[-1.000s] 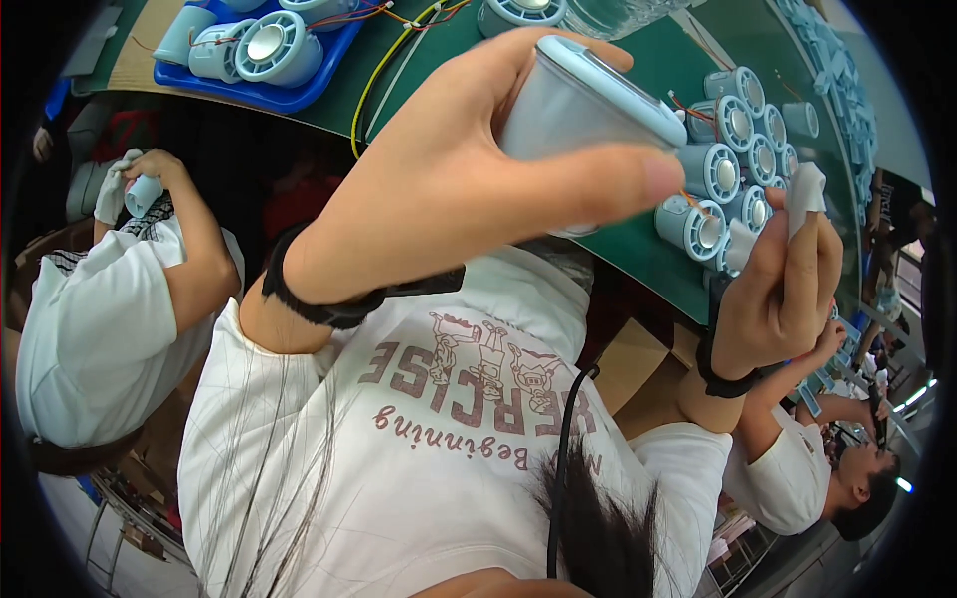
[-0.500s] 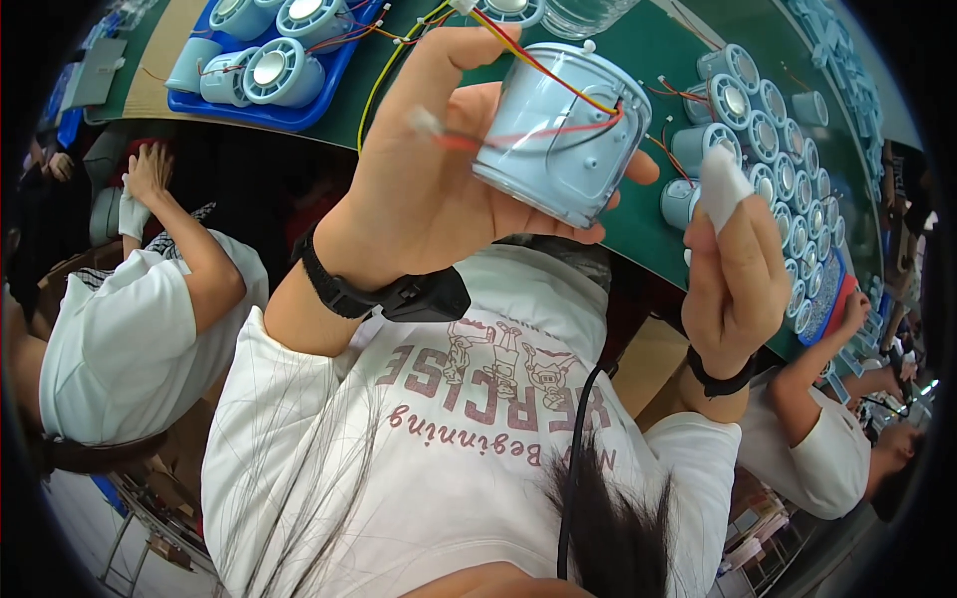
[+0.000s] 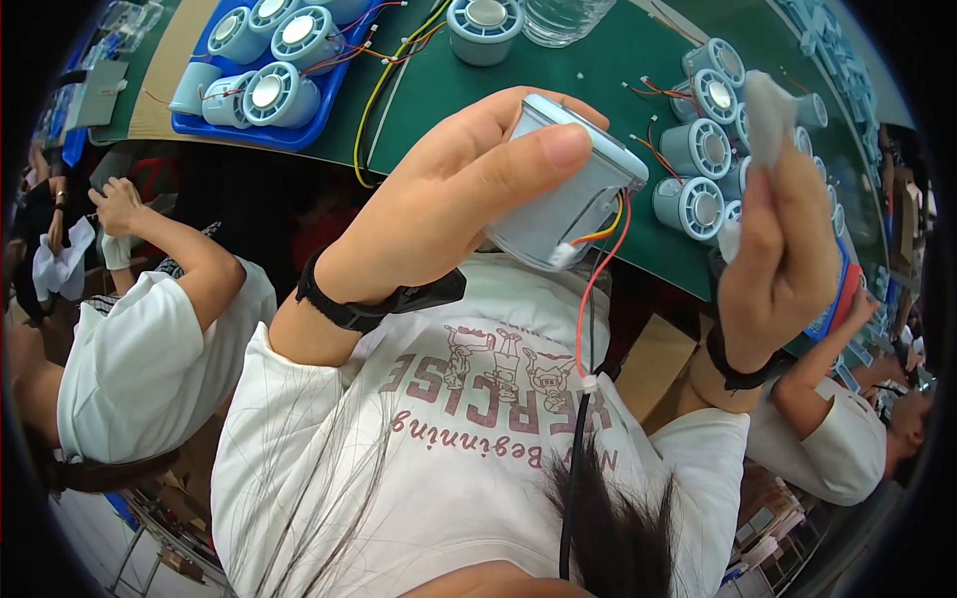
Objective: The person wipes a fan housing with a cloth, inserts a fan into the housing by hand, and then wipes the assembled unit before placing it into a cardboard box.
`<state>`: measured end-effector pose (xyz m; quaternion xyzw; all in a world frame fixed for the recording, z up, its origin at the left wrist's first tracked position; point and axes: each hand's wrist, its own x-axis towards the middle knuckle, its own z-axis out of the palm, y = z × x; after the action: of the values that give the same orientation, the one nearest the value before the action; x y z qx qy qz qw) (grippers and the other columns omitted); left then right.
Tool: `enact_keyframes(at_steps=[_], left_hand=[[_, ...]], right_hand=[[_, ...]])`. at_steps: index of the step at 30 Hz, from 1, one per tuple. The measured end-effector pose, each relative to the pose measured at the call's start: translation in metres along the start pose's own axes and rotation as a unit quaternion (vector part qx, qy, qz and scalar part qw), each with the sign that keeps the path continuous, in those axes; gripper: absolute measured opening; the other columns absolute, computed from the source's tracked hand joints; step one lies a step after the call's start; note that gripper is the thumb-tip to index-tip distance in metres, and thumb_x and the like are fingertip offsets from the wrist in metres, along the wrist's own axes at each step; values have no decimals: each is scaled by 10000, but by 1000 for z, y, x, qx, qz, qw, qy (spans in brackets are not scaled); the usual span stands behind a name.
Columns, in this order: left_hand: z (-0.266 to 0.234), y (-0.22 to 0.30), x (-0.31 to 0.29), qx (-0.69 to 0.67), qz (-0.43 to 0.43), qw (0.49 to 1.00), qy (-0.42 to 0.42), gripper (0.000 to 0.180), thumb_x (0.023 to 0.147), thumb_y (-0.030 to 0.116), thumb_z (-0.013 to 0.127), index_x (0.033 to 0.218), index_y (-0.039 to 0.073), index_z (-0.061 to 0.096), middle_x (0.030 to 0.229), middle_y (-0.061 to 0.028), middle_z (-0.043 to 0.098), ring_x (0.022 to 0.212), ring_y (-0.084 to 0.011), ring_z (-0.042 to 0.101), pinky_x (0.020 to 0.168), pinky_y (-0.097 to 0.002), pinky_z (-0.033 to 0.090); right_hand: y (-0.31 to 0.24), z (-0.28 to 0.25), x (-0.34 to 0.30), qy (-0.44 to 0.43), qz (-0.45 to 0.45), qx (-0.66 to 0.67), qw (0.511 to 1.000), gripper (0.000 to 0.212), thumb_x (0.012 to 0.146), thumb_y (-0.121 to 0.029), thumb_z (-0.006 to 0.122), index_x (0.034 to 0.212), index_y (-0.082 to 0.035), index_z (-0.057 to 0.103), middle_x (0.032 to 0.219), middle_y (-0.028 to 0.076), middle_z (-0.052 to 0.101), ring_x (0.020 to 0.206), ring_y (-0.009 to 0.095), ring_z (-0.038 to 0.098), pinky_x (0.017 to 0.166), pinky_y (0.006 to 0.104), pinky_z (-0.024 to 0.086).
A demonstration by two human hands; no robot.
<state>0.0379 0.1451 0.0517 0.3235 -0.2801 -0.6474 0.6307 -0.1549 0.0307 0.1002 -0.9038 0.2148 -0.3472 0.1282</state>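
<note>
Soft bright light on hands (image 3: 454,204), deep shadow beneath table (image 3: 618,60), bowed, black-rimmed edges.

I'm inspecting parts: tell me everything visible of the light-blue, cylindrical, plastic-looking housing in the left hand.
The light-blue, cylindrical, plastic-looking housing has a smooth, shiny wall and a raised rim at one end. Thin red and yellow wires leave its side near that rim; two white connectors show at wire ends. Tilted, it is held off the green tabletop by the left hand, thumb across its side.
</note>
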Motion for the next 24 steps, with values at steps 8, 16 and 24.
enact_keyframes(at_steps=[8,16,24], left_hand=[[-20,-1,1,288,158,944,-6,625,772,235,798,1284,-4,529,1169,-102,611,1061,-164,586,924,-286,454],[-57,-12,11,424,129,877,187,690,683,28,810,1310,22,520,1220,-107,577,1118,-182,555,886,-290,491],[-15,-24,45,554,107,822,76,813,691,-53,715,1424,22,370,1179,-154,539,1129,-272,547,915,-343,480]], right_hand=[[11,-12,-8,32,110,17,993,317,954,-17,465,1240,75,567,1031,103,665,881,121,595,763,219,442],[153,-132,16,185,172,-33,967,293,960,-76,478,1218,57,516,993,90,673,780,115,596,681,209,458],[334,-180,36,-57,378,-308,871,704,814,-450,680,1363,-66,463,1143,197,651,1022,291,650,923,377,476]])
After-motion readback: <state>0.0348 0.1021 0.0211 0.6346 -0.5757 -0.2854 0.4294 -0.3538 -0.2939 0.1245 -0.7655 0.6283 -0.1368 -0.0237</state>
